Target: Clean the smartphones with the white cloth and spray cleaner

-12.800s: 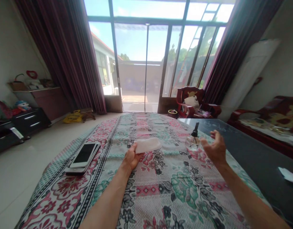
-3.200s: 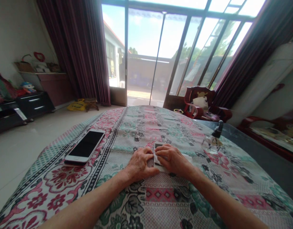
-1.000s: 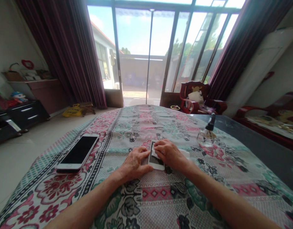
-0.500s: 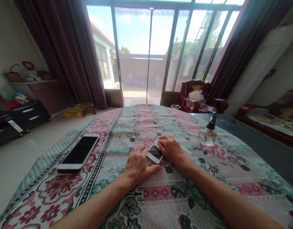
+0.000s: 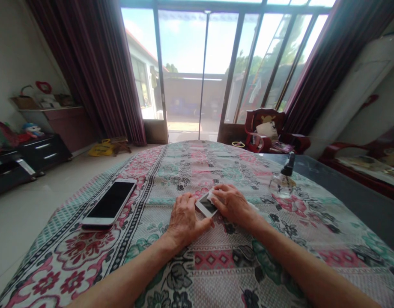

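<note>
A small white smartphone (image 5: 204,207) with a dark screen lies face up on the patterned tablecloth (image 5: 213,256). My left hand (image 5: 185,219) holds it by its edges, fingers along the left side and thumb near the lower corner. Over the phone's upper right part, my right hand (image 5: 231,202) presses a white wipe (image 5: 211,195) to the screen with bent fingers. Most of the wipe is hidden under those fingers. Something white also shows beside the right wrist; I cannot tell whether it is the same piece.
To the left lies a larger white phone (image 5: 110,204), raised on something dark. A clear bottle with a black top (image 5: 283,182) stands at the right. Beyond the table are a carved wooden chair (image 5: 264,128), glass doors and purple curtains (image 5: 84,64).
My right hand and the wipe have shifted slightly over the small phone's screen. My left hand keeps its hold. The whole view has turned a little to the left.
</note>
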The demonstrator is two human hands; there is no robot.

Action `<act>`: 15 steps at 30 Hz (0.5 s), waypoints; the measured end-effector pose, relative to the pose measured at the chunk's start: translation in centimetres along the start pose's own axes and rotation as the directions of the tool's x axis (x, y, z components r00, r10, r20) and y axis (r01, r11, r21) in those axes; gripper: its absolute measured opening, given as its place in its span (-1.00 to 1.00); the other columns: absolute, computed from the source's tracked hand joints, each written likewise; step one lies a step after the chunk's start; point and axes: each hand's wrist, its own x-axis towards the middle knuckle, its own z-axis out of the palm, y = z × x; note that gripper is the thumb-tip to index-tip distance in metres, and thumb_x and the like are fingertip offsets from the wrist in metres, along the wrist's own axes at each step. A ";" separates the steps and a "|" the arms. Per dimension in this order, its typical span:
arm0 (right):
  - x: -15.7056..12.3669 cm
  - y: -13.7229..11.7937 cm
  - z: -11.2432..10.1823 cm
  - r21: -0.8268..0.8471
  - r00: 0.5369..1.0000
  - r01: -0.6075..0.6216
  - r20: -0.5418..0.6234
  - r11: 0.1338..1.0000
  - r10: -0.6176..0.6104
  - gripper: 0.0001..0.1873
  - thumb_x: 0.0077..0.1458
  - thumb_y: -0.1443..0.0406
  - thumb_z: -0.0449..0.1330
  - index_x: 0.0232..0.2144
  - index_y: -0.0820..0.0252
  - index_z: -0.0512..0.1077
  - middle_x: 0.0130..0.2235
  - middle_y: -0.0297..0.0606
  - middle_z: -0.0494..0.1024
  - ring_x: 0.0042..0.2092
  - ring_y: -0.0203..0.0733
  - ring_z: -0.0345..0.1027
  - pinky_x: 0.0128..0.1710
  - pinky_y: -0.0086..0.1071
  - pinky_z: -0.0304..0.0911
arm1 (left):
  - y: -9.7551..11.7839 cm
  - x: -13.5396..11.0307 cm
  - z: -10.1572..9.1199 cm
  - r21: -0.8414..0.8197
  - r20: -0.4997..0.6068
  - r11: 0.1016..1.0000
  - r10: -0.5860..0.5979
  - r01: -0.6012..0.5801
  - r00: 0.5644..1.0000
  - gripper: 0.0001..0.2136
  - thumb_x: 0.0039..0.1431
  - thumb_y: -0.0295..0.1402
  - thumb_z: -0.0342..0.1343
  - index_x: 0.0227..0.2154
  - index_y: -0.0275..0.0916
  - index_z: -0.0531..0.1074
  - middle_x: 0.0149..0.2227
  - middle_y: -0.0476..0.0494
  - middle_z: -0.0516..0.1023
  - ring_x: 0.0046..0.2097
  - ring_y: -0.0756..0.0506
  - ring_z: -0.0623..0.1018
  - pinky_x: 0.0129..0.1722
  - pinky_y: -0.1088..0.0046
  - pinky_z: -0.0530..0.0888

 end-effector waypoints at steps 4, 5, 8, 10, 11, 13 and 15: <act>0.3 0.0 0.4 0.010 1.000 0.008 0.004 1.000 -0.008 -0.76 0.20 0.27 0.07 -0.30 0.14 0.54 -0.15 -0.18 0.53 -0.10 -0.14 0.34 -0.01 -0.22 0.21 | -0.2 0.3 0.0 -0.027 0.005 1.000 -0.016 0.016 1.000 -0.56 -0.17 -0.20 0.27 -0.17 -0.27 0.45 -0.08 -0.21 0.43 -0.03 -0.24 0.38 0.02 0.22 0.35; 0.4 -0.2 0.5 0.021 1.000 0.027 0.010 0.999 -0.027 -0.77 0.20 0.27 0.07 -0.30 0.13 0.54 -0.15 -0.19 0.53 -0.11 -0.15 0.34 -0.01 -0.22 0.20 | -0.3 0.4 0.0 -0.038 0.011 0.999 -0.017 0.017 1.000 -0.57 -0.16 -0.21 0.27 -0.17 -0.26 0.46 -0.08 -0.20 0.43 -0.02 -0.24 0.38 0.02 0.23 0.35; 0.4 -1.5 0.7 0.062 0.993 0.112 0.037 0.992 -0.115 -0.78 0.19 0.27 0.08 -0.26 0.11 0.54 -0.12 -0.23 0.53 -0.08 -0.16 0.32 0.01 -0.24 0.19 | -0.5 0.5 0.0 -0.073 0.029 0.997 -0.017 0.019 0.999 -0.58 -0.14 -0.21 0.27 -0.17 -0.24 0.47 -0.06 -0.18 0.43 -0.02 -0.23 0.38 0.02 0.25 0.35; 0.3 -2.2 0.6 0.081 0.984 0.163 0.063 0.983 -0.168 -0.77 0.20 0.26 0.07 -0.21 0.09 0.53 -0.10 -0.26 0.52 -0.06 -0.18 0.31 0.03 -0.26 0.18 | -0.6 0.5 0.0 -0.093 0.032 0.996 -0.016 0.019 0.999 -0.58 -0.13 -0.20 0.26 -0.16 -0.23 0.47 -0.06 -0.17 0.43 -0.02 -0.22 0.39 0.03 0.25 0.35; 0.3 -2.3 0.5 0.083 0.982 0.168 0.072 0.982 -0.175 -0.76 0.20 0.26 0.07 -0.20 0.08 0.53 -0.09 -0.27 0.52 -0.04 -0.18 0.31 0.03 -0.27 0.17 | -0.6 0.5 0.0 -0.097 0.032 0.995 -0.016 0.019 0.999 -0.58 -0.13 -0.19 0.26 -0.16 -0.23 0.47 -0.06 -0.17 0.43 -0.03 -0.22 0.39 0.03 0.24 0.34; 0.3 -2.2 0.2 0.064 0.987 0.133 0.085 0.989 -0.138 -0.77 0.20 0.26 0.07 -0.20 0.07 0.53 -0.08 -0.27 0.53 -0.05 -0.18 0.32 0.03 -0.27 0.17 | -0.6 0.5 0.0 -0.096 0.031 0.995 -0.015 0.018 0.999 -0.57 -0.14 -0.18 0.27 -0.16 -0.23 0.47 -0.06 -0.18 0.43 -0.03 -0.23 0.39 0.02 0.22 0.35; 0.4 -1.6 -0.2 0.021 0.995 0.049 0.081 0.999 -0.051 -0.77 0.20 0.26 0.07 -0.24 0.07 0.54 -0.11 -0.26 0.54 -0.06 -0.17 0.33 0.03 -0.27 0.17 | -0.6 0.6 -0.1 -0.087 0.029 0.996 -0.019 0.021 0.999 -0.56 -0.17 -0.19 0.29 -0.17 -0.24 0.47 -0.07 -0.18 0.44 -0.03 -0.24 0.39 0.01 0.20 0.35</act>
